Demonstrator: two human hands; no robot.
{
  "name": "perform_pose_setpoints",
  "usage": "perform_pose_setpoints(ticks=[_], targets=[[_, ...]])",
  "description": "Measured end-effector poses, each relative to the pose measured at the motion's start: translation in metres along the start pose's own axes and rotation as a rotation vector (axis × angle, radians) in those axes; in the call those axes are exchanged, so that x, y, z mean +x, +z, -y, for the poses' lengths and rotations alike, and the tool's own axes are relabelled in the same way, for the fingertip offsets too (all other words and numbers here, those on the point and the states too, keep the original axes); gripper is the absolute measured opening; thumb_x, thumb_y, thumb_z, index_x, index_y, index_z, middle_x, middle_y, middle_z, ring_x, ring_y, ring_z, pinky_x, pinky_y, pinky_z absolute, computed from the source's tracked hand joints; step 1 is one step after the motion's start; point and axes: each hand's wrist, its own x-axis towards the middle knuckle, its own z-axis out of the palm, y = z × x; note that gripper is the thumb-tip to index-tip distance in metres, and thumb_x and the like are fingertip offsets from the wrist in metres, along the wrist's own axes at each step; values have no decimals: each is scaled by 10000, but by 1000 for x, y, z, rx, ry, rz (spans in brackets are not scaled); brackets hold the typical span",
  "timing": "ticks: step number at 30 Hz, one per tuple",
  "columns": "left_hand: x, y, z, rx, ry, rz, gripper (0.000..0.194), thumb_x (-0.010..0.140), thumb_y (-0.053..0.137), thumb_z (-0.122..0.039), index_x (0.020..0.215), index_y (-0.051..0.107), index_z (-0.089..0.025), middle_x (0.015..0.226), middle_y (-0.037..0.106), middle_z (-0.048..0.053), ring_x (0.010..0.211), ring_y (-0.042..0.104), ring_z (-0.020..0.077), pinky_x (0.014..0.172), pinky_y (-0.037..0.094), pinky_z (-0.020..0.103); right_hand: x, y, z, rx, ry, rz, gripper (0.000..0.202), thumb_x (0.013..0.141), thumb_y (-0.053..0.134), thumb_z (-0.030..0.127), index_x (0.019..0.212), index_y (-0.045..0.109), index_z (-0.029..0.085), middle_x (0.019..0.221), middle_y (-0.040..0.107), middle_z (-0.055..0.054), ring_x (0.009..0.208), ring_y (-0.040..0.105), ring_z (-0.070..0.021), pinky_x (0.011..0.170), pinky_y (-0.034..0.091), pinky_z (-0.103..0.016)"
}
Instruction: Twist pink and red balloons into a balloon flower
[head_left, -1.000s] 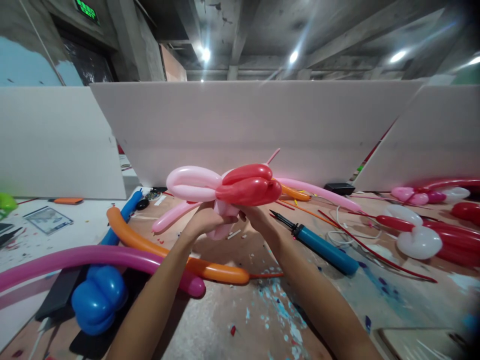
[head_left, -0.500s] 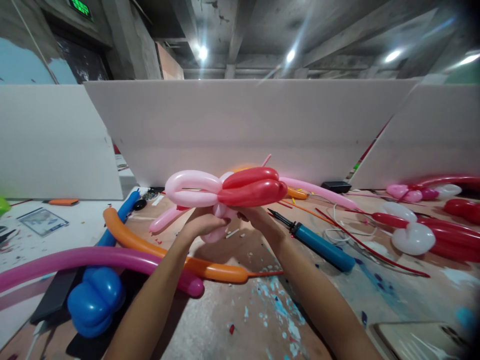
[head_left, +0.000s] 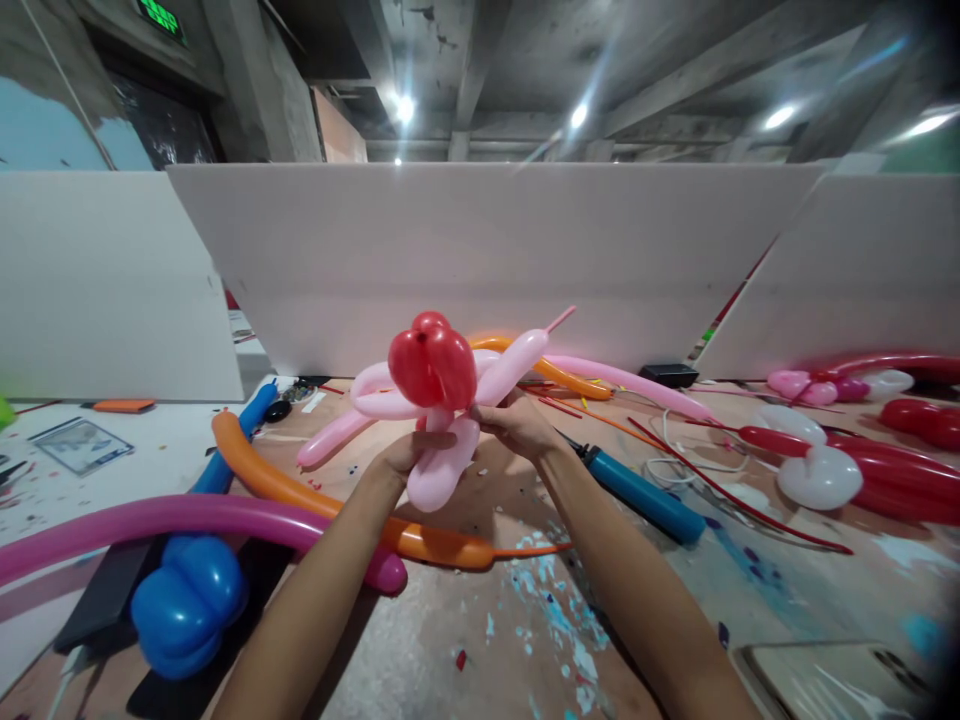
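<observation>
Over the middle of the table I hold a twisted balloon figure with both hands. Its red balloon part [head_left: 433, 368] bulges toward me at the top, and pale pink balloon loops [head_left: 442, 475] spread left, right and downward from the twist. My left hand [head_left: 409, 452] is closed round the figure's lower left side, its fingertips partly hidden behind the pink. With its fingers pinched at the twist, my right hand [head_left: 517, 425] grips the base of a pink section [head_left: 514, 368] with a thin uninflated tip pointing up right.
A blue hand pump [head_left: 645, 495] lies right of my hands. Orange [head_left: 285, 475], magenta [head_left: 187, 515] and blue balloons [head_left: 191, 600] lie at left. Red and white balloons [head_left: 821, 475] sit at far right, a phone [head_left: 825, 680] at the front right. White boards [head_left: 487, 260] stand behind.
The balloon figure has been turned: its red part, previously pointing right, now faces me. A pink section with a thin tip shows at right, and my right hand has risen slightly.
</observation>
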Motion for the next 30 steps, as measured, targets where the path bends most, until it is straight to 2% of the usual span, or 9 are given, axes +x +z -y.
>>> perform_pose_setpoints(ticks=[4, 8, 12, 16, 18, 21, 24, 28, 30], targets=[[3, -2, 7, -254, -194, 124, 486, 577, 725, -349, 971, 658, -71, 620, 674, 80, 503, 613, 180, 482, 466, 269, -3, -5, 5, -42, -86, 37, 336, 604, 835, 307, 837, 623, 187, 690, 566, 20, 595, 482, -101, 532, 412, -222], [2, -3, 7, -337, -235, 193, 575, 587, 716, -321, 1080, 620, -41, 694, 707, 96, 512, 627, 186, 471, 461, 262, -5, -9, 9, 13, -117, 162, 275, 609, 828, 220, 725, 582, 180, 723, 546, 18, 646, 477, -100, 561, 403, -220], [0, -3, 3, -352, -195, 173, 587, 586, 734, -311, 1093, 610, -42, 756, 722, 120, 534, 640, 186, 484, 474, 260, -5, -10, 9, 81, -40, 182, 275, 583, 820, 171, 705, 574, 184, 744, 533, 27, 643, 468, -96, 570, 409, -226], [-1, 0, -2, -322, -184, 134, 508, 558, 757, -314, 978, 642, -54, 717, 717, 118, 532, 643, 190, 485, 485, 262, -4, -8, 6, 175, -16, 165, 257, 572, 784, 149, 704, 569, 197, 706, 523, 38, 570, 425, -79, 501, 357, -203], [-2, 2, -4, -308, -173, 104, 464, 556, 762, -307, 938, 647, -69, 703, 714, 105, 537, 643, 186, 498, 492, 261, -4, -6, 5, 226, -6, 142, 233, 557, 736, 123, 722, 585, 192, 672, 532, 37, 553, 435, -81, 481, 346, -195], [-4, 6, -6, -292, -165, 75, 449, 547, 782, -303, 913, 645, -81, 704, 709, 91, 547, 641, 178, 520, 501, 263, -5, -2, 5, 305, 16, 86, 180, 502, 642, 94, 647, 566, 168, 609, 522, 32, 524, 431, -84, 468, 371, -205], [-4, 9, -7, -279, -157, 60, 406, 577, 783, -281, 905, 646, -84, 714, 704, 84, 580, 649, 178, 560, 514, 271, -7, 4, 8, 333, 72, 10, 146, 531, 665, 192, 641, 572, 171, 580, 510, 21, 519, 456, -113, 446, 415, -238], [-7, 12, -12, -209, -149, 49, 325, 633, 762, -247, 897, 664, -85, 770, 712, 99, 650, 664, 181, 635, 530, 282, -6, 10, 10, 277, 83, -115, 288, 682, 723, 439, 820, 623, 207, 582, 521, 37, 482, 468, -119, 393, 402, -241], [-10, 12, -16, -155, -111, 33, 322, 636, 762, -247, 901, 667, -90, 765, 709, 99, 658, 664, 187, 645, 530, 294, -4, 11, 11, 253, 67, -123, 328, 686, 746, 461, 863, 633, 209, 648, 582, 31, 510, 508, -113, 424, 427, -235]])
